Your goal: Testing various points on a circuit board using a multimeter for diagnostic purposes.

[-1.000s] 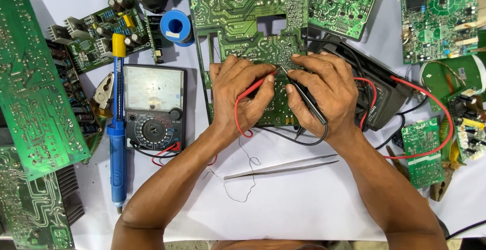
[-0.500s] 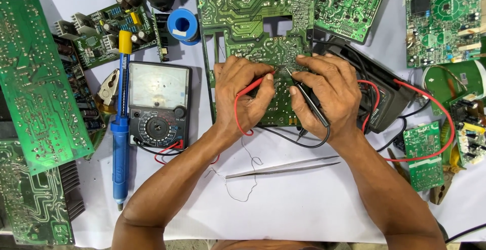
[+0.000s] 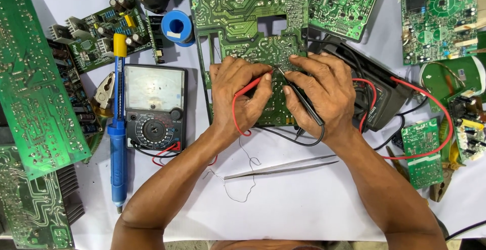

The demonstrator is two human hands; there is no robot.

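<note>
The left hand (image 3: 240,95) has its grip closed narrowly around a red probe (image 3: 255,83), thumb and forefinger pinching it near the tip. The right hand (image 3: 324,93) grips a black probe (image 3: 301,100) the same way, fingers curled tight along its shaft. Both tips meet the solder side of the large green circuit board (image 3: 238,12), close together near its lower middle. The board lies on the white surface (image 3: 304,204). Left of it sits an analog multimeter (image 3: 154,106), beside a blue solder sucker (image 3: 118,143). Metal tweezers (image 3: 281,166) lie near the wrists.
</note>
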